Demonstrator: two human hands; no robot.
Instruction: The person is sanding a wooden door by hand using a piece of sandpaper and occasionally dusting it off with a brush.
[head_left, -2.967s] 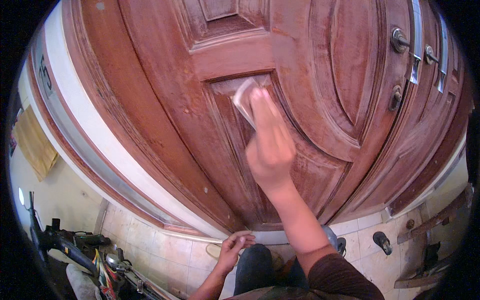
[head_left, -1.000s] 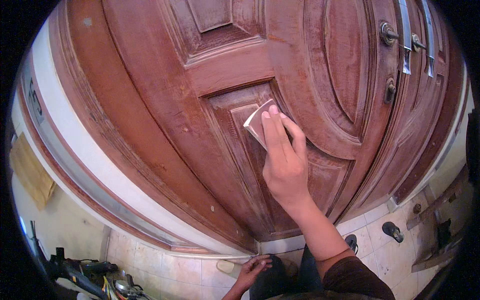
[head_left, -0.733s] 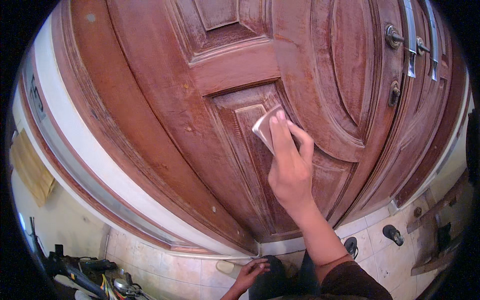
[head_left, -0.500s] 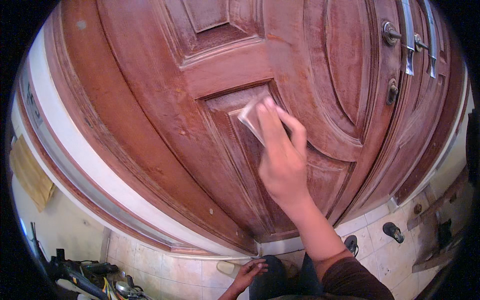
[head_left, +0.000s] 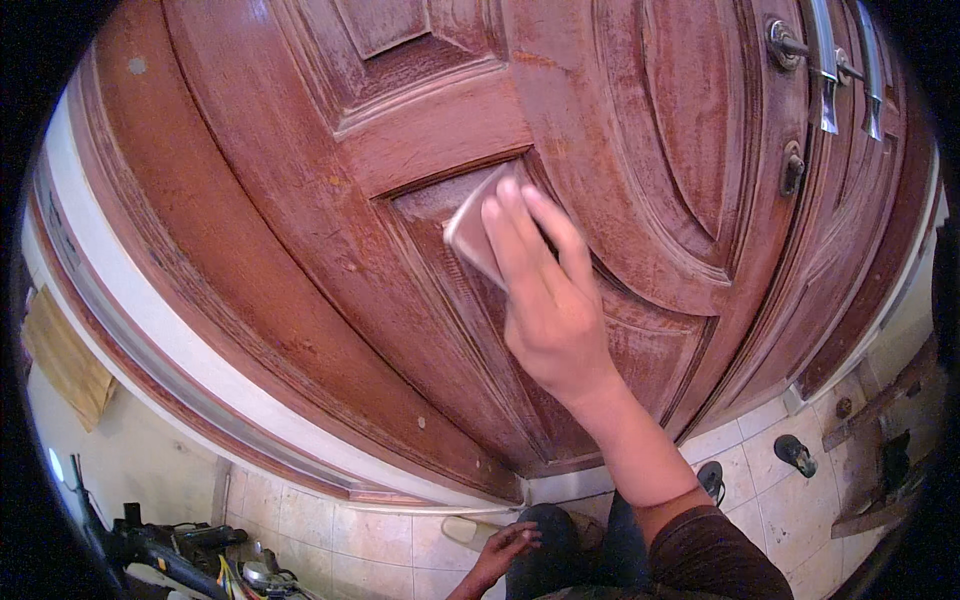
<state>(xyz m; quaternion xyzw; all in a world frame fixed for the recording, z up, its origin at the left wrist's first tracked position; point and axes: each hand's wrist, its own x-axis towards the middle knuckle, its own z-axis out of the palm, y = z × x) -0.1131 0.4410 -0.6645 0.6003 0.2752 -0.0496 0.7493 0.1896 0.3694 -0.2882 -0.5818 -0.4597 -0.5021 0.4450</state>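
the right hand (head_left: 555, 315) has a folded sheet (head_left: 472, 232) under its fingers (head_left: 515, 215); the fingers lie long and close to flat on it, near the upper part of a sunk door panel (head_left: 650, 350); i cannot see the thumb, so i cannot tell how it grips; the sheet looks brown on top with a pale edge, and a bit blurry; it should be very light, bendy like thick paper, and may be rough on one side; it could crease or slip, so the best hold is flat fingers across its middle; the left hand (head_left: 508, 545) is low by the dark trouser leg (head_left: 543, 540), its fingers loose and a little bent, with nothing to see in them; the door (head_left: 430, 125) is red-brown wood, hard and dull, with chalky pale patches, square frames and a big curved shape; its pull bar (head_left: 826, 85) is smooth, shiny metal; the floor (head_left: 305, 520) is pale square tiles.
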